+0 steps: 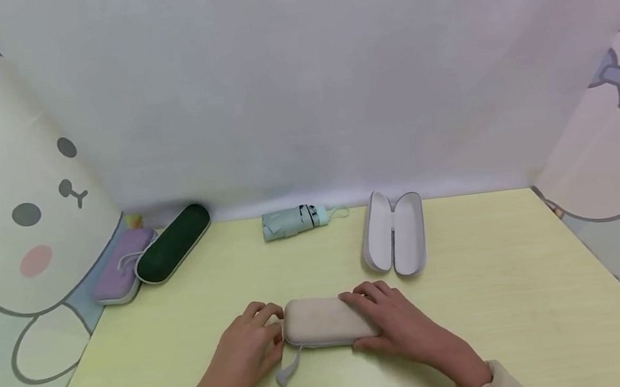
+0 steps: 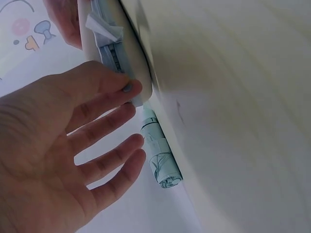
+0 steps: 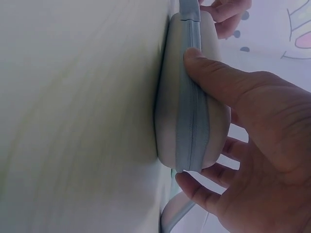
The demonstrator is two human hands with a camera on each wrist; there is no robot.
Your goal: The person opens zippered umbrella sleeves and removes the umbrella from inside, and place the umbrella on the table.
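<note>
Head view: the beige zippered case [image 1: 326, 322] lies at the near middle of the worktop [image 1: 531, 295], the right hand [image 1: 397, 323] gripping its right end while the left hand [image 1: 246, 348] pinches, thumb to forefinger, what looks like the zip pull [image 2: 127, 88] at its left end. The case could twist if the right hold were slack, and the hanging grey strap [image 1: 291, 371] might snag in the zip

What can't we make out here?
Inside of beige case: head view, hidden because it's closed.
Apparent zipper pull: left wrist view, mostly covered by left hand.
Purple case: head view, partly behind green case.
Right sleeve: head view, cut off by bottom edge.
</note>
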